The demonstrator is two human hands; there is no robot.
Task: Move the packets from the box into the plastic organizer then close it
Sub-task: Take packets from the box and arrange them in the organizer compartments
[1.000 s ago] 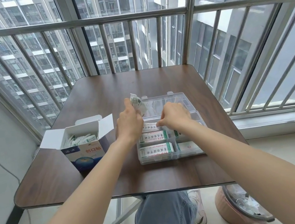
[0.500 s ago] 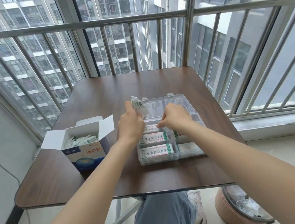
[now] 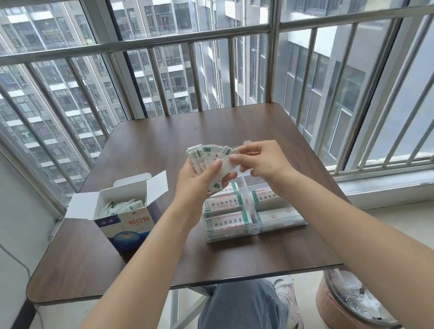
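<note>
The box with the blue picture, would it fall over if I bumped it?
Probably, yes. The cardboard box stands upright with its flaps open, and only thin packets show inside, so it looks light. A bump would likely slide or tip it on the smooth wooden table, and packets might spill.

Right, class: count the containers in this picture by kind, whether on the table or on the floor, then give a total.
Cardboard box, open, on the table: 1
Clear plastic organizer, open, on the table: 1
Pink bin, on the floor: 1
Total: 3
</note>
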